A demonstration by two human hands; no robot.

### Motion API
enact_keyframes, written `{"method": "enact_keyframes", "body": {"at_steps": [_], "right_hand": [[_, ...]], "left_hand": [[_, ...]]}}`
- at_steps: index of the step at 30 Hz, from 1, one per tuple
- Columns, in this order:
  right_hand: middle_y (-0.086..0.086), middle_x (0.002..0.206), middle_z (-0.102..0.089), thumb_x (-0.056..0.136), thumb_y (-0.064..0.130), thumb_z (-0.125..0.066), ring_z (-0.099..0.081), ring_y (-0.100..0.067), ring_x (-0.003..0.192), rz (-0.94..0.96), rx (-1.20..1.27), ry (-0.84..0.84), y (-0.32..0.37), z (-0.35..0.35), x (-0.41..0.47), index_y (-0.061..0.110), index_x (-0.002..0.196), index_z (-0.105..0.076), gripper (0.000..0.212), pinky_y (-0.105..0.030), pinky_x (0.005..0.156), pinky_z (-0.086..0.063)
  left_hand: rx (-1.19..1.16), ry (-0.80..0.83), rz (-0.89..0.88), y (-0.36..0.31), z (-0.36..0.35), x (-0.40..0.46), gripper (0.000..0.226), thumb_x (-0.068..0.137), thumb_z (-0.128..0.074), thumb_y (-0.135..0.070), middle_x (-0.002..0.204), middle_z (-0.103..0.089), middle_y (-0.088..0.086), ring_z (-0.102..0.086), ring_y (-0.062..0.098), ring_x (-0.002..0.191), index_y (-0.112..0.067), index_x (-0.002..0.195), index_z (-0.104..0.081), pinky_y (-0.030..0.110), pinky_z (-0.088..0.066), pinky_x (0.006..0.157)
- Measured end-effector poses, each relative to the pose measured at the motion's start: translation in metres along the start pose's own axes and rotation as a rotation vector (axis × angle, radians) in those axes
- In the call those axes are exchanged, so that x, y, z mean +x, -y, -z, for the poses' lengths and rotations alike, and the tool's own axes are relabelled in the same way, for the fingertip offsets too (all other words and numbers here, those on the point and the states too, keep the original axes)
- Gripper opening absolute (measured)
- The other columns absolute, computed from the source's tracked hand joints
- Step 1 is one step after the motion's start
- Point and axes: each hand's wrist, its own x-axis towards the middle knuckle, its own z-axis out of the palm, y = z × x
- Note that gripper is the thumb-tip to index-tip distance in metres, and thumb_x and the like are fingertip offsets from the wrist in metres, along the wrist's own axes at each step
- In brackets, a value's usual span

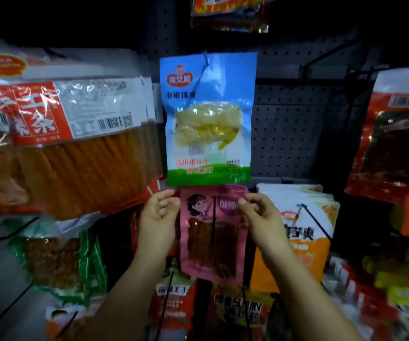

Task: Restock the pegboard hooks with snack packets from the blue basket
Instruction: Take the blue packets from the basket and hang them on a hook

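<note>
Blue snack packet (208,119): hangs on a pegboard (297,124) hook, centre, pale contents showing through its window. Left hand (158,212) and right hand (257,212) (both just beneath its lower edge): fingers loosely curled, holding nothing. Pink packet (212,237): hangs directly below, between the hands.

Blue-green snack packet (208,119) hangs upright on pegboard (297,134) hook.
</note>
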Motion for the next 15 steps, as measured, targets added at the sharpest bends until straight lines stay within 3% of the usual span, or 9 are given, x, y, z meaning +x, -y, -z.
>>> {"method": "enact_keyframes", "body": {"at_steps": [4,6,10,12,15], "right_hand": [[0.001,0.063,-0.059,0.093,0.011,-0.057,-0.052,-0.006,0.051,-0.049,0.041,0.006,-0.012,0.023,-0.068,0.019,0.081,-0.061,0.015,-0.014,0.051,-0.042],[0.000,0.064,-0.062,0.092,0.007,-0.056,-0.055,-0.006,0.052,-0.086,0.037,-0.016,-0.025,0.042,-0.107,0.020,0.079,-0.060,0.019,-0.014,0.052,-0.043],[-0.002,0.068,-0.061,0.093,0.007,-0.057,-0.053,-0.012,0.060,-0.218,-0.111,-0.114,-0.066,0.096,-0.195,0.022,0.080,-0.062,0.020,-0.022,0.057,-0.042],[-0.007,0.068,-0.061,0.093,0.007,-0.058,-0.052,-0.007,0.054,-0.324,-0.131,-0.193,-0.089,0.126,-0.242,0.021,0.079,-0.062,0.020,-0.018,0.053,-0.043],[-0.008,0.070,-0.062,0.093,0.008,-0.057,-0.054,0.001,0.052,-0.504,-0.205,-0.304,-0.128,0.172,-0.305,0.019,0.079,-0.060,0.018,-0.012,0.052,-0.044]], "left_hand": [[-0.043,0.167,0.019,0.005,0.019,-0.061,0.019,0.091,-0.056,-0.011,0.081,-0.069,-0.009,-0.064,-0.001,0.074,-0.028,0.091,-0.063,0.011,-0.050,0.067],[-0.029,0.296,0.034,0.014,0.018,-0.097,0.020,0.090,-0.057,-0.011,0.074,-0.068,-0.014,-0.064,0.000,0.073,-0.030,0.089,-0.063,0.015,-0.052,0.069],[0.056,0.586,0.111,0.049,-0.002,-0.170,0.026,0.091,-0.055,-0.008,0.073,-0.067,-0.019,-0.062,-0.004,0.071,-0.033,0.088,-0.059,0.010,-0.048,0.063],[0.097,0.702,0.210,0.076,-0.020,-0.202,0.026,0.090,-0.056,-0.008,0.074,-0.068,-0.015,-0.061,-0.006,0.069,-0.033,0.089,-0.058,0.008,-0.045,0.057],[0.130,0.829,0.328,0.123,-0.052,-0.252,0.027,0.090,-0.055,-0.007,0.079,-0.066,-0.008,-0.060,-0.004,0.066,-0.033,0.087,-0.057,0.010,-0.047,0.064]]}}
